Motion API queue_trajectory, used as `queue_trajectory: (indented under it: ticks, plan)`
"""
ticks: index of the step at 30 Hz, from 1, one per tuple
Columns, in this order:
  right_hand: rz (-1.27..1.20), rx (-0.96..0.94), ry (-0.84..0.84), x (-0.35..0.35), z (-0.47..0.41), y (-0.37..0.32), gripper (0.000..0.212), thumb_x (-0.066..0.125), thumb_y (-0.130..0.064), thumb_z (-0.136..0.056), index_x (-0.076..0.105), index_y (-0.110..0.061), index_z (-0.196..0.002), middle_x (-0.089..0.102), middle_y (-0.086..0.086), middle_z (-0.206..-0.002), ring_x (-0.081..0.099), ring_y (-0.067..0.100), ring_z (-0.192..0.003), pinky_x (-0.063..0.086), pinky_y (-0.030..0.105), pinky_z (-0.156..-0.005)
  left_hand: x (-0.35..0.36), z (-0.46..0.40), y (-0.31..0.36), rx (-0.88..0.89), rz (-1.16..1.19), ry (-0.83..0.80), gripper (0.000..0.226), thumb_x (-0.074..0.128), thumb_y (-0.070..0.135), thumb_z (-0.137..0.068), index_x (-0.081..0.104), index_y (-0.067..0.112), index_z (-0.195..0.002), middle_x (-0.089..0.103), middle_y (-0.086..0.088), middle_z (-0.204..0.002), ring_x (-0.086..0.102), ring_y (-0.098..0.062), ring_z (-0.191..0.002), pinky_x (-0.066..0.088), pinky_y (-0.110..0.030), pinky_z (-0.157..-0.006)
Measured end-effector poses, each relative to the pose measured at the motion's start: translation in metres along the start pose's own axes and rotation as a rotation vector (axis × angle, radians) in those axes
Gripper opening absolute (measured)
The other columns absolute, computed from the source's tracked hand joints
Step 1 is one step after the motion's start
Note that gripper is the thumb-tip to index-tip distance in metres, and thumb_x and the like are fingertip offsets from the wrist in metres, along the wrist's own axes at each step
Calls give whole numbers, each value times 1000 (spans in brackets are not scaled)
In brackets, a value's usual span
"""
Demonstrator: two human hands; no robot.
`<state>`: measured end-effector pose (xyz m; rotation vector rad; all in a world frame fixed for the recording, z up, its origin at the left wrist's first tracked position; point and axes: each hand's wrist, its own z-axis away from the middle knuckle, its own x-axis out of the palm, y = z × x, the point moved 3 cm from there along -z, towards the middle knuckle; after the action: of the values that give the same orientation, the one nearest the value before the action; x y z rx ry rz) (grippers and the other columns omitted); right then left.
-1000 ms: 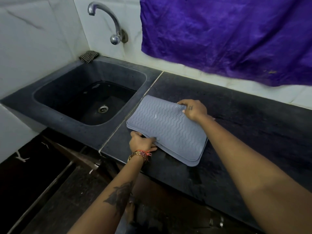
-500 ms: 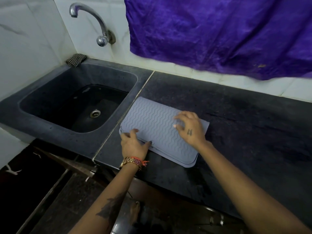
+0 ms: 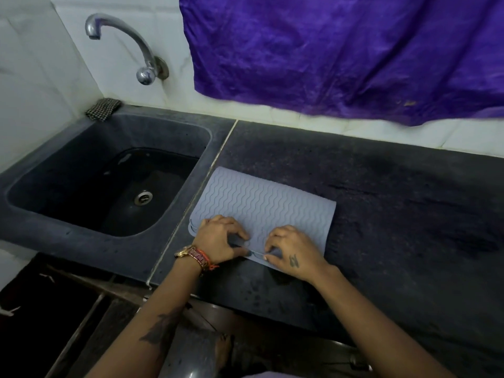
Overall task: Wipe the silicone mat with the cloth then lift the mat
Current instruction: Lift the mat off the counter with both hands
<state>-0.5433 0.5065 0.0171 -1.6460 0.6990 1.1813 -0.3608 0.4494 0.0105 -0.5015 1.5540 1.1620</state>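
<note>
One folded silicone mat (image 3: 261, 205) lies flat on the desk (image 3: 395, 214), long axis left to right; two hands, left hand (image 3: 218, 238) and right hand (image 3: 296, 251), each grip pinching its near edge; one sink (image 3: 41, 170) left of them.

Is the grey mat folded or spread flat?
Folded: the silicone mat shows stacked layered edges at its near left corner, where both hands pinch it.

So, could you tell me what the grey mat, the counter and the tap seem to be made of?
The mat looks like matte grey silicone: wavy moulded ribs, and it lies folded in soft layers. The counter seems dark speckled stone, dull, with damp patches. The tap looks like polished metal, probably chromed, since it shows bright reflections.
</note>
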Motion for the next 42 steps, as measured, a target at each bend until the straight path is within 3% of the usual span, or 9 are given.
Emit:
queue_trajectory:
  ticks: [5,10,15,20,25,30,35,39,42]
  plan:
    - [89,3,8,-8,-7,-7,19,48,-23,-87,63,-11,-89,65,4,-90,58,20,-84,38,27,-70,-5,-19,-1,119,-17,-96,27,71,52,-64,65,36,-86,53,20,-97,43,-5,-97,25,-29,-81]
    - [157,11,29,-37,-18,-2,16,41,-27,-94,52,-15,-97,63,2,-78,58,22,-67,41,34,-61,-19,-36,-10,200,60,-67,13,67,31,-73,68,32,-86,60,15,-104,52,-5,-100,40,-35,-93]
    - [190,49,176,-86,-36,18,20,42,-30,-97,56,-17,-102,66,1,-84,61,22,-71,46,34,-62,-54,-63,-24,180,155,-53,19,66,19,-81,70,30,-96,64,19,-97,57,2,-91,45,-21,-88]
    - [214,109,302,-128,-63,41,19,44,-32,-96,58,-21,-103,69,0,-87,64,20,-71,46,29,-61,-92,-105,-23,217,239,93,23,71,10,-78,74,23,-97,67,17,-91,61,3,-85,40,-1,-78]
    - [169,196,428,-153,-85,72,17,50,-27,-94,63,-19,-101,71,-1,-88,66,19,-75,43,26,-63,-121,-157,-20,217,405,181,29,67,6,-80,70,32,-93,69,12,-86,63,5,-80,47,-6,-72]
    - [43,304,499,-162,-112,99,17,54,-26,-92,67,-17,-99,72,2,-90,66,21,-81,51,35,-73,-126,-210,-32,20,627,189,17,73,5,-75,71,16,-88,67,-8,-83,60,-17,-80,49,-34,-77]
    - [81,354,456,-162,-146,127,18,52,-29,-93,67,-19,-98,72,2,-90,64,19,-81,47,29,-70,-112,-253,-44,-109,764,163,16,76,8,-73,68,14,-85,64,-4,-79,56,-16,-80,47,-26,-69]
    - [-5,442,424,-151,-158,158,18,57,-28,-91,70,-19,-97,72,-1,-94,65,17,-85,50,32,-76,-90,-283,-56,-234,770,132,26,78,14,-72,67,12,-96,67,-11,-100,60,-24,-93,50,-32,-81]
    - [-62,560,359,-133,-161,188,18,58,-33,-90,70,-21,-98,72,-1,-97,65,16,-89,51,32,-79,-76,-298,-60,-290,609,132,43,75,19,-75,61,8,-114,63,-12,-113,58,-26,-101,43,-26,-80]
